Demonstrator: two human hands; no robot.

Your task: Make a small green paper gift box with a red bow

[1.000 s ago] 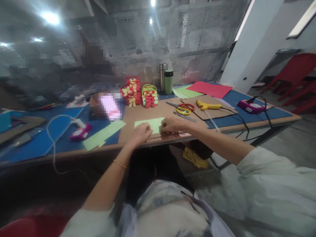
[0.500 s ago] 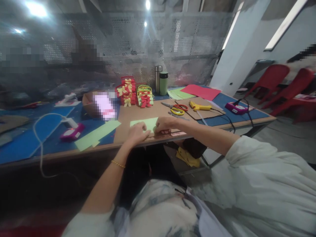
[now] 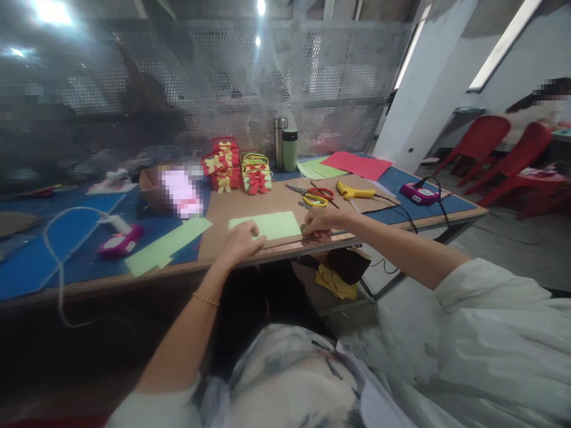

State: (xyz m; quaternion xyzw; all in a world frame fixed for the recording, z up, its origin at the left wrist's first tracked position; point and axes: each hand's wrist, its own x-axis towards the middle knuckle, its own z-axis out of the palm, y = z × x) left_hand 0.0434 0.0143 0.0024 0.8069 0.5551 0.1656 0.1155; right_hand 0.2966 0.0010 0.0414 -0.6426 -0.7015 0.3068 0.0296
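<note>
A light green sheet of paper lies on the brown cardboard at the table's front edge. At its left end my left hand presses down, fingers bent against the paper. My right hand is closed in a pinch at the right end of the sheet; what its fingers hold is hidden. Beneath that hand, a thin ruler-like strip runs along the sheet's near edge. Scissors with red and yellow handles rest just beyond my right hand.
A yellow glue gun with a cable lies to the right. Red gift boxes with bows, green ones and a green flask stand behind. Left are green strips, a lit phone and a purple power socket.
My right hand has slid right along the sheet's near edge, uncovering more of the green paper. My left hand stays at the left end. The view has shifted slightly.
</note>
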